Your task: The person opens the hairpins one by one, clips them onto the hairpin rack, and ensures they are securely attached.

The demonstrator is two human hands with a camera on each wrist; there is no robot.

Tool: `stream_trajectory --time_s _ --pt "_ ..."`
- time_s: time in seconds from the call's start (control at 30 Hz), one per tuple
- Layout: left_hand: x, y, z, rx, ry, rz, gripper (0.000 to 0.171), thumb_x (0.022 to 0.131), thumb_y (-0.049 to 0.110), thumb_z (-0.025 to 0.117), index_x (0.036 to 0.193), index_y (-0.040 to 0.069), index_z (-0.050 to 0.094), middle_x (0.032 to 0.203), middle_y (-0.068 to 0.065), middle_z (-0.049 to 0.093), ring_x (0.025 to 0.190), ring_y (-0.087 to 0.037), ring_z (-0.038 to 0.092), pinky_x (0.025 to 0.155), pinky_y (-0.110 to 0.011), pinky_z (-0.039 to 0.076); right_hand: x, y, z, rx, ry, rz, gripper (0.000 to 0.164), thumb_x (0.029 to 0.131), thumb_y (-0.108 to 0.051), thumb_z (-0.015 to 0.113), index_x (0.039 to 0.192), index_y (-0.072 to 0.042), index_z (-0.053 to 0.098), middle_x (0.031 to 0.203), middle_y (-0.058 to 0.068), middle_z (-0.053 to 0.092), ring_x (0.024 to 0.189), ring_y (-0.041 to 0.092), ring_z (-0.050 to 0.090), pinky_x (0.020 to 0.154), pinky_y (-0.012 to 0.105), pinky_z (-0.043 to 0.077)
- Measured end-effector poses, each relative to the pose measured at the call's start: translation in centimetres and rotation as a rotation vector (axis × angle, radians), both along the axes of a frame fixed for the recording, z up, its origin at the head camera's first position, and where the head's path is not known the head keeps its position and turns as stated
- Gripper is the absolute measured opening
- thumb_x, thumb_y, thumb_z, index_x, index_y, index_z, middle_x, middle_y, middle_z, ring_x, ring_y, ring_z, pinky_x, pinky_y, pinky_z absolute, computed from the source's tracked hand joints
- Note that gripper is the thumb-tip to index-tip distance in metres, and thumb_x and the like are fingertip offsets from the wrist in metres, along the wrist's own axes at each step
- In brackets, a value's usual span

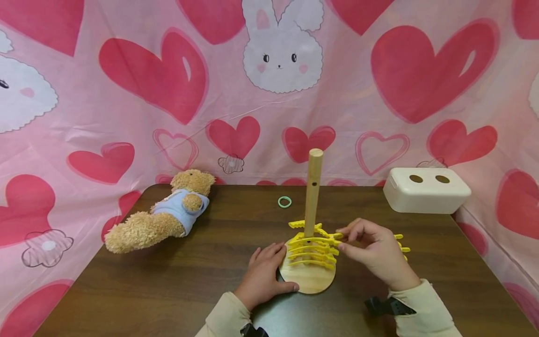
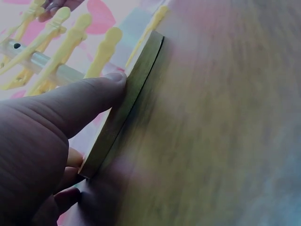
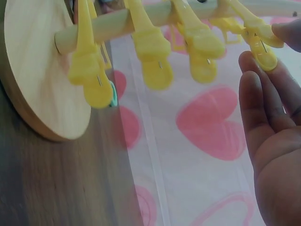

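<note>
A wooden post (image 1: 313, 192) stands upright on a round wooden base (image 1: 309, 282). Several yellow alligator hair clips (image 1: 311, 256) sit across its lower part, one above another; in the right wrist view more of these clips (image 3: 151, 56) line the post. My left hand (image 1: 265, 276) holds the base at its left side, thumb on the near part, fingers along the edge. With thumb and fingertips my right hand (image 1: 375, 250) pinches the tail end of the topmost clip (image 3: 258, 40), whose arms appear spread on either side of the post.
More yellow clips (image 1: 403, 247) lie on the table behind my right hand, partly hidden. A teddy bear (image 1: 168, 213) in a blue shirt lies at the left. A mint-green ring (image 1: 284, 202) is behind the post, and a white box with two holes (image 1: 427, 196) stands back right.
</note>
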State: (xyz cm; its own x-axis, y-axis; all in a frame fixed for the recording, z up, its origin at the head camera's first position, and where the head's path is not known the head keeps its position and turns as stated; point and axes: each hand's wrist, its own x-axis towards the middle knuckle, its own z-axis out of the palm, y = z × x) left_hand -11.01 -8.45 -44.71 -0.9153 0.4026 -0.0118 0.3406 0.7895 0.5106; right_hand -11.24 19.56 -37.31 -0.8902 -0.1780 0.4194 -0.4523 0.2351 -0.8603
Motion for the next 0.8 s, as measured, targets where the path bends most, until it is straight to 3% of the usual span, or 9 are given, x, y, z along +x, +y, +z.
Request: stream_trajectory --time_s 0.4,0.5,0.63,0.8 --pt "0.0 -0.1 0.0 -0.009 0.009 -0.009 0.097 0.078 0.059 0.079 0.152 0.008 0.044 0.157 -0.006 0.042 0.146 -0.029 0.033 0.118 -0.059 0.018 0.0 -0.4 -0.1 0.021 -0.023 0.041 0.022 0.082 0.006 0.078 0.086 -0.008 0.062 0.105 0.010 0.067 0.099 0.017 0.067 0.079 0.025 0.058" --pt "0.0 -0.1 0.0 -0.008 0.012 -0.012 0.097 0.078 0.060 0.079 0.152 0.008 0.045 0.156 -0.006 0.042 0.146 -0.029 0.033 0.118 -0.060 0.019 0.0 -0.3 -0.1 0.023 -0.050 0.047 0.018 0.084 0.003 0.078 0.090 -0.004 0.063 0.109 0.012 0.066 0.099 0.024 0.067 0.082 0.026 0.058" --pt "0.0 -0.1 -0.1 -0.002 0.007 -0.010 0.097 0.078 0.060 0.079 0.152 0.008 0.044 0.157 -0.006 0.042 0.147 -0.029 0.033 0.118 -0.060 0.018 -0.1 0.0 0.0 0.035 -0.039 0.071 0.019 0.084 0.003 0.078 0.098 0.000 0.064 0.114 0.015 0.065 0.103 0.022 0.066 0.087 0.025 0.056" --pt "-0.1 -0.1 -0.2 0.007 -0.003 -0.010 0.097 0.078 0.060 0.079 0.153 0.009 0.044 0.157 -0.005 0.041 0.147 -0.029 0.032 0.118 -0.060 0.018 -0.2 1.2 0.3 0.104 0.006 -0.003 0.022 0.085 -0.001 0.079 0.103 -0.008 0.067 0.114 0.006 0.066 0.106 0.013 0.064 0.091 0.021 0.052"
